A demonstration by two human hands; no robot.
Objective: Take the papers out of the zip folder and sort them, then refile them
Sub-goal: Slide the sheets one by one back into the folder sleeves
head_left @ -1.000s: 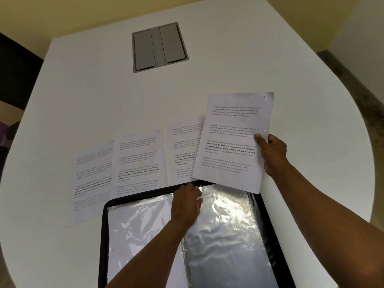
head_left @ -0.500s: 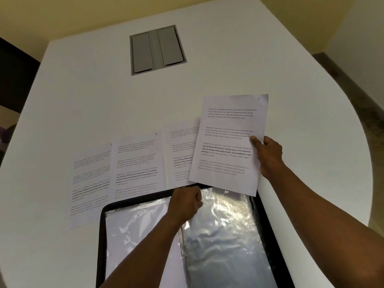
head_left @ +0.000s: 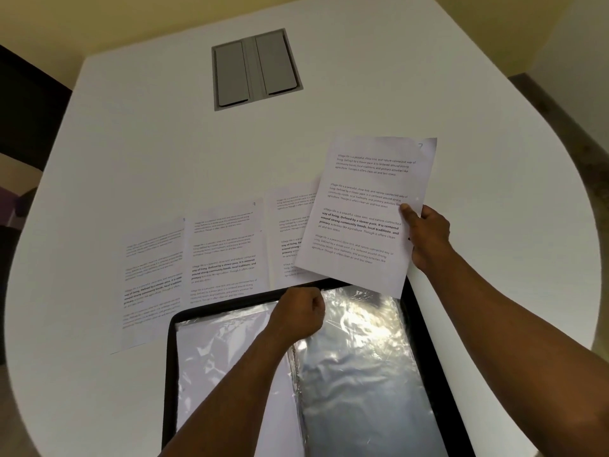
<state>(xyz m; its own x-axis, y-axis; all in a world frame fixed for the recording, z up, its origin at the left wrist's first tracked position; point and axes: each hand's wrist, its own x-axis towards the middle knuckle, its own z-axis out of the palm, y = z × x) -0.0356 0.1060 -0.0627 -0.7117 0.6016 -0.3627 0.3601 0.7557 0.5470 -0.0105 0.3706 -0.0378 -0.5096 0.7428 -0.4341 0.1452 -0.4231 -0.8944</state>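
The black zip folder (head_left: 169,374) lies open at the table's near edge, showing clear plastic sleeves (head_left: 356,374). My left hand (head_left: 298,316) is curled at the top of the sleeves, near the folder's spine. My right hand (head_left: 426,237) pinches the right edge of a printed sheet (head_left: 362,209) held tilted above the folder's top right corner. Three printed sheets lie side by side on the table beyond the folder: left sheet (head_left: 150,285), middle sheet (head_left: 224,252), right sheet (head_left: 290,232), which the held sheet partly covers.
The white table (head_left: 148,159) has rounded sides and a grey cable hatch (head_left: 257,69) set in its far middle. A dark chair or cabinet (head_left: 26,107) stands off the left edge. Floor shows at the right.
My left hand's fingers have curled tighter at the top of the sleeves. The held sheet has barely shifted; the view has tilted slightly.
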